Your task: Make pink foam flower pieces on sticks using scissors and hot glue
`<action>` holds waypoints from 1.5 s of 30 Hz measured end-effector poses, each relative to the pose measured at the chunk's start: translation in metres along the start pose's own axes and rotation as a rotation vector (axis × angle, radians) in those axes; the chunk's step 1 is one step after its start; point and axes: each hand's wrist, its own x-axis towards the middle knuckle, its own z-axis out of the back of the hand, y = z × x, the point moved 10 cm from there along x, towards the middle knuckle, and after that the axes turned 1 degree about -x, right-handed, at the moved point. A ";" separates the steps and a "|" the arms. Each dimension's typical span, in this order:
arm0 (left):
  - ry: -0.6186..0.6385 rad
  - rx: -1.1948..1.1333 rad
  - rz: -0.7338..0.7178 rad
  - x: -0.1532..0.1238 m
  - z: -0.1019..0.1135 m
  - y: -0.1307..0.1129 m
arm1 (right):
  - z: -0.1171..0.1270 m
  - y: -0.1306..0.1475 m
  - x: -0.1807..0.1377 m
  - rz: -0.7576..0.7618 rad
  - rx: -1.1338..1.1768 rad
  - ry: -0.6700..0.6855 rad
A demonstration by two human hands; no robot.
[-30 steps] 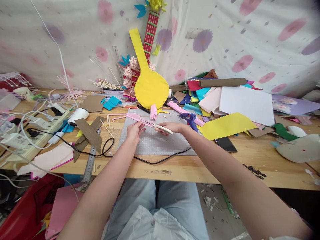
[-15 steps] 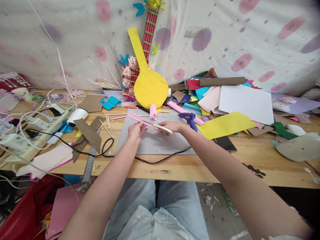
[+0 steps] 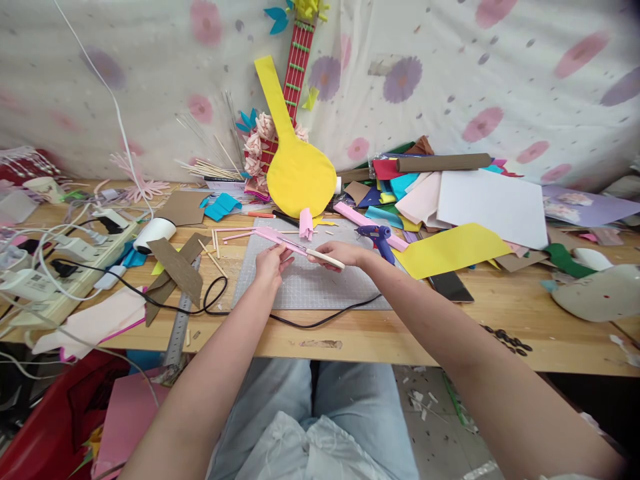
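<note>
Over the grey cutting mat [image 3: 320,287], my left hand [image 3: 273,262] pinches a narrow pink strip [image 3: 267,234] that points away to the upper left. My right hand [image 3: 343,255] is closed on white-handled scissors [image 3: 327,259], with their blades lying along the pink strip near my left fingers. Whether the blades are parted is too small to tell. Just beyond the hands stands a small folded pink piece [image 3: 306,225]. Thin pink sticks [image 3: 237,235] lie on the left part of the mat. A purple glue gun [image 3: 377,239] rests to the right of my right hand.
Behind the mat, a yellow banjo-shaped cutout [image 3: 301,175] leans on a flower-trimmed red instrument. Coloured sheets [image 3: 425,193] pile up at right, near a dark phone [image 3: 451,287]. A black cable [image 3: 315,325] crosses the front. A power strip [image 3: 75,267] and a steel ruler [image 3: 179,330] are at left.
Hardly anything differs. Both hands keep their places with the pink strip and scissors, while the view shifts very slightly.
</note>
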 end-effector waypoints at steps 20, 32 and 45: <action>0.091 0.118 0.006 -0.013 -0.017 0.010 | -0.006 0.003 0.009 -0.005 0.032 0.061; 0.084 0.145 -0.013 -0.011 -0.020 0.011 | -0.004 0.004 0.013 0.031 0.079 0.018; 0.104 0.123 -0.005 -0.011 -0.020 0.011 | 0.003 0.007 0.009 0.040 0.032 -0.059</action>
